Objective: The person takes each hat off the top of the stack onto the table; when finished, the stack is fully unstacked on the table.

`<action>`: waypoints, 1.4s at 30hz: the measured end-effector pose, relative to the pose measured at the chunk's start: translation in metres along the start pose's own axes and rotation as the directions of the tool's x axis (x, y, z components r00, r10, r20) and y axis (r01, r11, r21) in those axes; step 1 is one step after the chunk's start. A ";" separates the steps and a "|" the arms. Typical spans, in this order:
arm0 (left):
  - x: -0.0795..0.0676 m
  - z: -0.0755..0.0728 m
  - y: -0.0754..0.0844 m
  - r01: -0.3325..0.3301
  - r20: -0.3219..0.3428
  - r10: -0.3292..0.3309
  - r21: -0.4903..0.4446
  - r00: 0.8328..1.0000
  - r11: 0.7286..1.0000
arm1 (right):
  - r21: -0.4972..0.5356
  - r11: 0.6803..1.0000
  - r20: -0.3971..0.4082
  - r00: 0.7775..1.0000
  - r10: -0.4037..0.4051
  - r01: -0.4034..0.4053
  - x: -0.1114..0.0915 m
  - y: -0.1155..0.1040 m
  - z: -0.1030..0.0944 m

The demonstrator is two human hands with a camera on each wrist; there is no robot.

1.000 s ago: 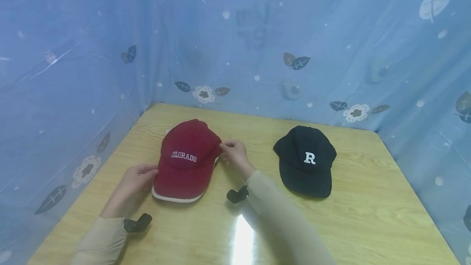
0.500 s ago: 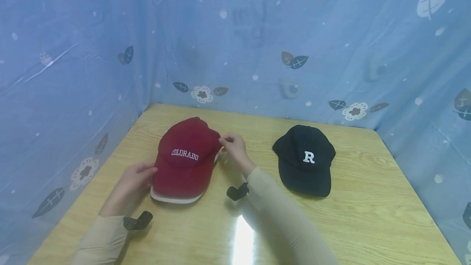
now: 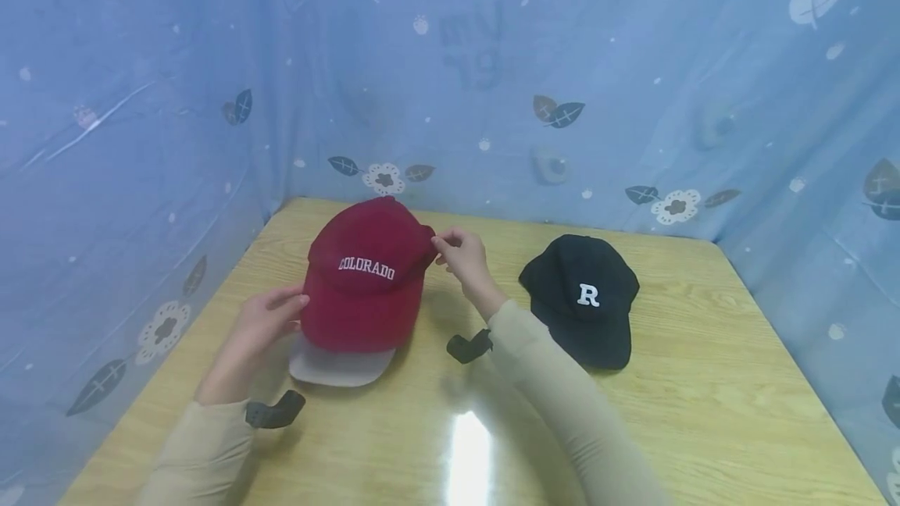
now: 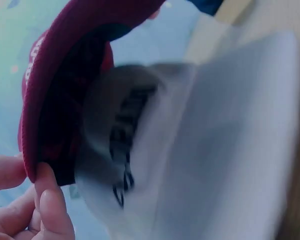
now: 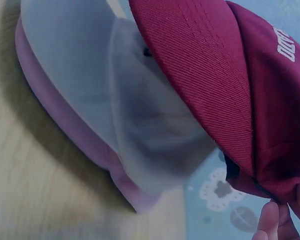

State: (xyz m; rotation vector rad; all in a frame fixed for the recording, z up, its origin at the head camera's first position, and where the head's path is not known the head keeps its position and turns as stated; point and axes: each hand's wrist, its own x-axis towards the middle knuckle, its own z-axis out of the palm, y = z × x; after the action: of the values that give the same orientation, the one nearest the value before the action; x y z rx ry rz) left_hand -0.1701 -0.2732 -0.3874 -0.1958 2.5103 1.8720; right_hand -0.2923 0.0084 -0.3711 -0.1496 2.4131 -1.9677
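Note:
Both hands hold a red baseball cap (image 3: pixel 366 311) with COLORADO in white letters, raised over a pale cap (image 3: pixel 341 365). The left hand (image 3: pixel 260 334) pinches the brim's left side between thumb and fingers, plain in the left wrist view. On the other side, the right hand (image 3: pixel 467 264) pinches the red cap's lower edge at the crown. Dark lettering marks the front of the pale cap (image 4: pixel 225 130) in the left wrist view, blurred. Beneath it, a pink cap (image 5: pixel 57 108) shows along its rim in the right wrist view.
A black cap (image 3: pixel 583 334) with a white R lies on the wooden table (image 3: pixel 710 381), to the right of the right hand. Blue patterned curtains (image 3: pixel 450 115) stand along the table's back and sides.
The red cap has risen and moved slightly back and right, both hands moving with it. More of the pale cap's brim shows below it. The black cap stays put.

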 end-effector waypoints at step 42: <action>0.034 0.202 -0.002 -0.244 0.096 0.228 0.218 0.969 0.945 | -0.476 0.869 -0.277 0.961 -0.005 -0.132 -0.006 0.080 -0.135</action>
State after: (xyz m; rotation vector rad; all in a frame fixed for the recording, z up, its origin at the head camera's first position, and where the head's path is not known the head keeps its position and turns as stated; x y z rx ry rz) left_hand -0.2180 -0.0838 -0.4503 0.1775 2.7777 1.6014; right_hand -0.3019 0.1569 -0.4226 0.2074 3.0047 -1.3760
